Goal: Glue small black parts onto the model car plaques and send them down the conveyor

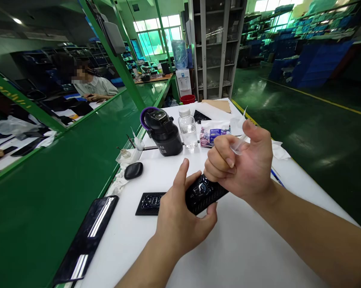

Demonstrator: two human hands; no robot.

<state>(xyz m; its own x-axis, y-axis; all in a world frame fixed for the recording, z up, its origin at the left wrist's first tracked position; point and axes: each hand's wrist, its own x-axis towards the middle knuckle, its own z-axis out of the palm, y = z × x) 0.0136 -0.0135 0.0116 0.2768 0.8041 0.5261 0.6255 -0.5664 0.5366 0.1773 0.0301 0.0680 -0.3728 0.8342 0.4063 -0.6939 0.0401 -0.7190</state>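
Note:
My left hand (pixel 180 212) grips a small black carbon-patterned part (pixel 206 194) just above the white table (pixel 246 248), thumb under it and forefinger stretched up. My right hand (pixel 243 162) is curled over the part's right end and pinches a thin clear plastic strip (pixel 240 142) between thumb and fingers. A second black part (pixel 148 203) lies flat on the table just left of my left hand.
A black jug with a purple rim (pixel 164 132), a clear bottle (pixel 188 129), a printed packet (pixel 214 134), a black oval case (pixel 133 170) and a black phone-like slab (pixel 87 236) are on the table. A green divider (pixel 48 192) runs along the left. A person sits far left.

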